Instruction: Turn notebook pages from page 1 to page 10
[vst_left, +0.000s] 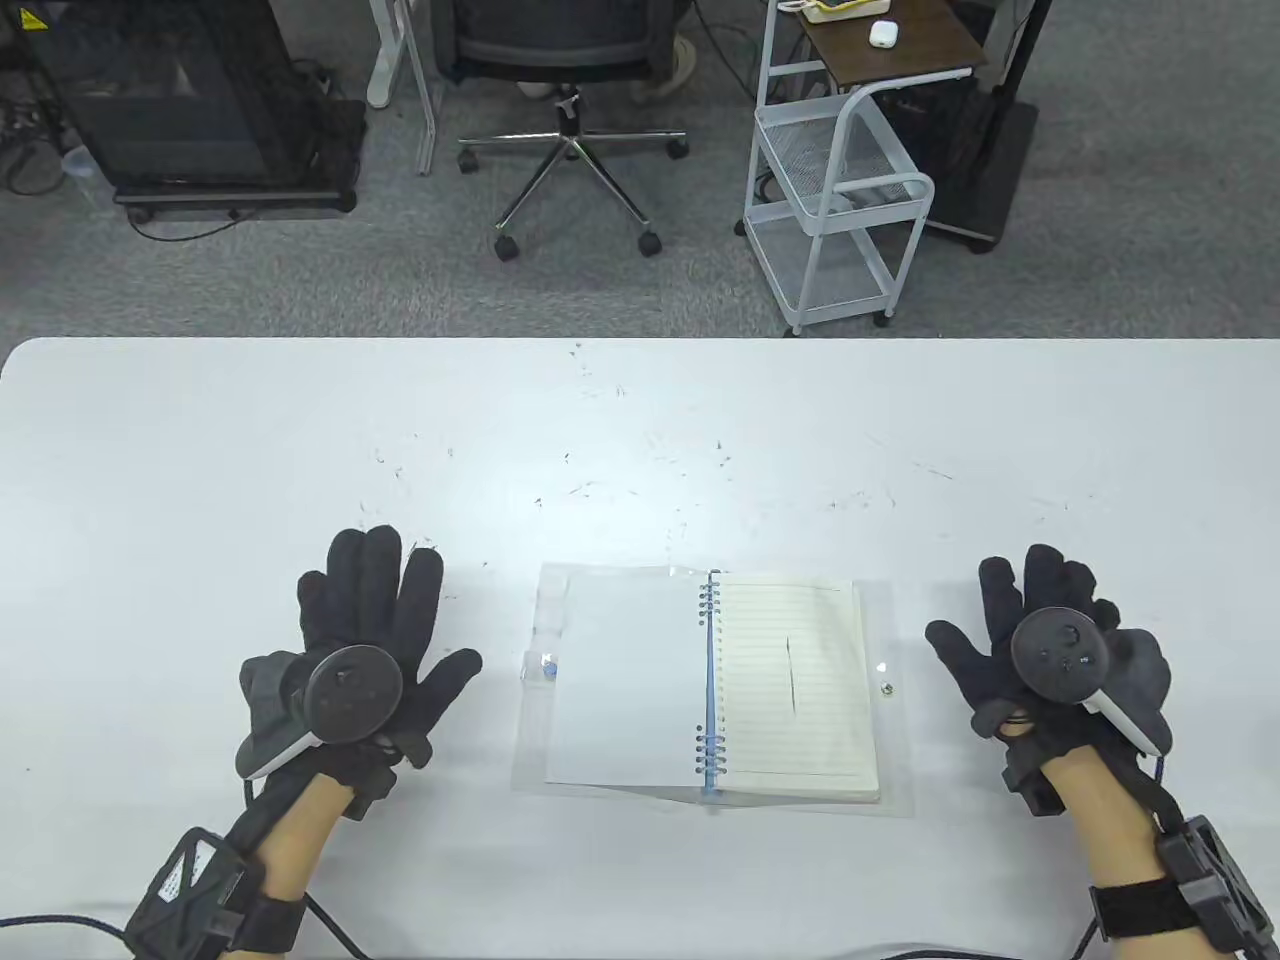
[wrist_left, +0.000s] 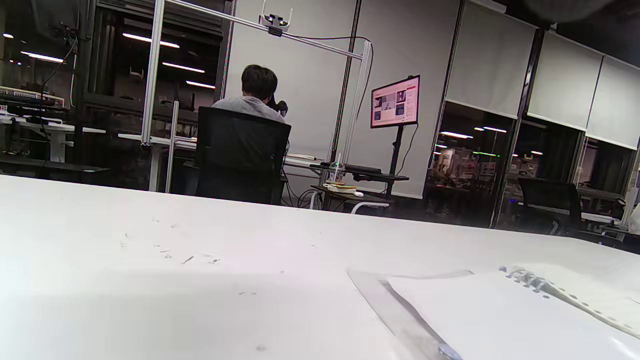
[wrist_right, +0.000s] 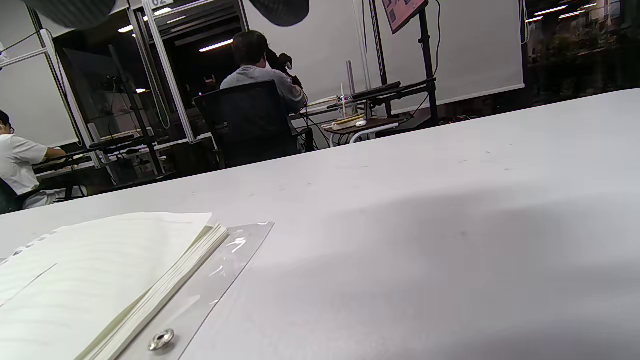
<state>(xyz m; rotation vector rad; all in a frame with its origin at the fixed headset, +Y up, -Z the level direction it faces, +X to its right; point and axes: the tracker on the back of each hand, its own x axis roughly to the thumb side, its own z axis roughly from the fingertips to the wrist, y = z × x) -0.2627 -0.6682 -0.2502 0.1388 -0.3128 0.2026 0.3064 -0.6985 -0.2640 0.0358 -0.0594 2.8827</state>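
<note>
A spiral notebook lies open on the white table, inside a clear plastic cover. Its left side shows a blank white sheet; its right side shows a lined cream page on a thick stack. My left hand lies flat on the table left of the notebook, fingers spread, holding nothing. My right hand rests on the table right of the notebook, also holding nothing. The left wrist view shows the blank sheet. The right wrist view shows the page stack and the cover's snap button.
Beyond the table's far edge stand an office chair, a white wire cart and a dark cabinet. The tabletop carries small dark scuff marks behind the notebook.
</note>
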